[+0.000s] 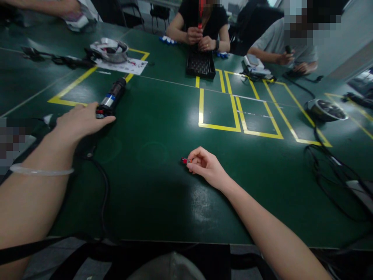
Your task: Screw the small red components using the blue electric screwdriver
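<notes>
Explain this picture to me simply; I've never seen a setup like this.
There is no machine at work here, just a person's two bare hands. The single picture comes from a camera worn on that person's head, looking forward and down.

The left hand is at the near end of a black-and-silver cylindrical tool; its fingers are partly hidden, so I can't tell whether it grips. The right hand pinches a small red-and-black piece, too small to identify.

The green table is marked with yellow outlines. A black cable runs along the near left, and a round dish stands at the right. Across the table, a co-worker's hands are near a black tray.
</notes>
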`<action>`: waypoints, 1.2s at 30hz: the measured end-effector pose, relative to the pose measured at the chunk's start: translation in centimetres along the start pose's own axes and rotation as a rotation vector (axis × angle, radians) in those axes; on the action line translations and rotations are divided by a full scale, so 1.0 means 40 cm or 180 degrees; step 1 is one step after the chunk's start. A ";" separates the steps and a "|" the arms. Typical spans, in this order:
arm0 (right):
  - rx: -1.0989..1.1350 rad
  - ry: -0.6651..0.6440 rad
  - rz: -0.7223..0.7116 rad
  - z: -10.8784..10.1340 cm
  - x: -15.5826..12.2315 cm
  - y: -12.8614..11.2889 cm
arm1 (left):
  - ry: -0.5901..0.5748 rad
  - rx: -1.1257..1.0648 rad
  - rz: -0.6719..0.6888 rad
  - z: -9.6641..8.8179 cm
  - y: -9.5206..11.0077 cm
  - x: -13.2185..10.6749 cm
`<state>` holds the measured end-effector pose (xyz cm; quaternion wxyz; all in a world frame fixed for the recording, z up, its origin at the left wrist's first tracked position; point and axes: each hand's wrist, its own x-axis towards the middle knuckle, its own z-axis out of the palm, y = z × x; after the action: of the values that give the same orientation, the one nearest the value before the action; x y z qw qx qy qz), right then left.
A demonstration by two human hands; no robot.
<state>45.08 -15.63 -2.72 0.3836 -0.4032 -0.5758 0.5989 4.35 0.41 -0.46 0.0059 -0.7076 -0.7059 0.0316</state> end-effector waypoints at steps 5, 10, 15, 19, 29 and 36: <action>-0.0012 0.0015 -0.0009 0.001 -0.001 -0.001 | -0.0316 0.0172 -0.0387 -0.027 0.062 -0.022; 0.0003 0.0024 -0.0009 0.002 0.000 0.005 | -0.0460 0.0101 -0.0401 -0.057 0.138 -0.059; -0.0024 0.0054 -0.0044 0.002 0.005 0.009 | -0.0472 0.0009 0.0018 -0.064 0.231 -0.108; -0.0119 0.0071 -0.0069 0.005 0.005 0.009 | -0.0332 -0.0059 0.0418 -0.057 0.317 -0.156; -0.1740 0.0226 -0.0915 0.007 -0.013 -0.005 | -0.0434 -0.0172 0.1322 -0.064 0.478 -0.300; -0.2654 0.0065 -0.1094 0.006 -0.020 -0.009 | -0.0512 -0.0306 0.1617 -0.060 0.485 -0.314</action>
<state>45.15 -16.44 -2.34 0.2880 -0.4277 -0.8227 0.2393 23.84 -12.13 1.37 -0.0919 -0.8567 -0.5046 0.0547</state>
